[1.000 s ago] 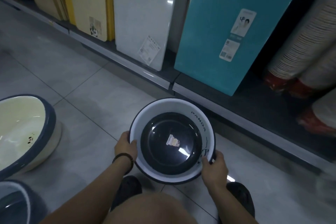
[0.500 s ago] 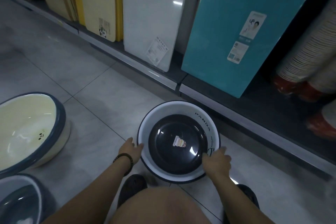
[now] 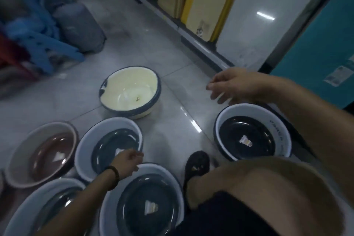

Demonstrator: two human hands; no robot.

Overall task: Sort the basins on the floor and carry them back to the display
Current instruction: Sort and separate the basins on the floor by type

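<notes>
Nearest, a grey-bottomed basin (image 3: 134,216) sits mouth-up on the floor (image 3: 172,117). Above it the left hand (image 3: 125,163) hovers, loosely curled and empty. The black-bottomed basin (image 3: 252,134) stands upright at right. Beyond it the right hand (image 3: 229,84) hangs slack and empty. The cream basin (image 3: 130,94) lies farthest.

Six basins stand upright on the floor. Cream basin (image 3: 130,92), dark blue rim, lies farthest. Black-bottomed basin (image 3: 252,132) (sticker inside) sits apart, right. Brown-bottomed basin (image 3: 41,153), grey-bottomed basin (image 3: 107,140), stickered grey basin (image 3: 134,207) and corner basin (image 3: 32,203) cluster left.
</notes>
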